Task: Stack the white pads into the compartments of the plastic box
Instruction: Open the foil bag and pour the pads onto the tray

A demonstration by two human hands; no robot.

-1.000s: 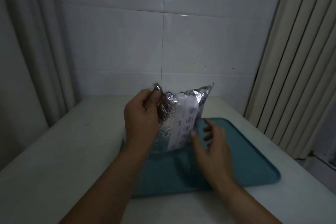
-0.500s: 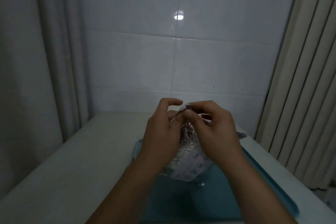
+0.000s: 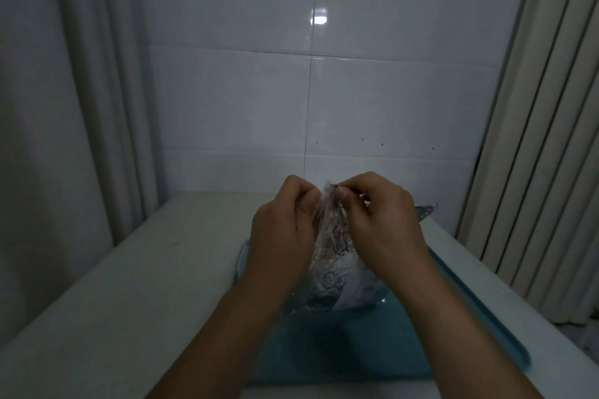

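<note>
Head view: the left hand [image 3: 282,236] and right hand [image 3: 382,223] are each pinching the crumpled top edge of a foil packet [image 3: 334,269] between them, grips closed on it. The packet is sitting over a teal tray [image 3: 479,311], which is lying on the pale worktop [image 3: 146,285] before a tiled wall [image 3: 324,100].

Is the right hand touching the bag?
Touching: the head view shows the right hand pinching the top of the bag.
</note>
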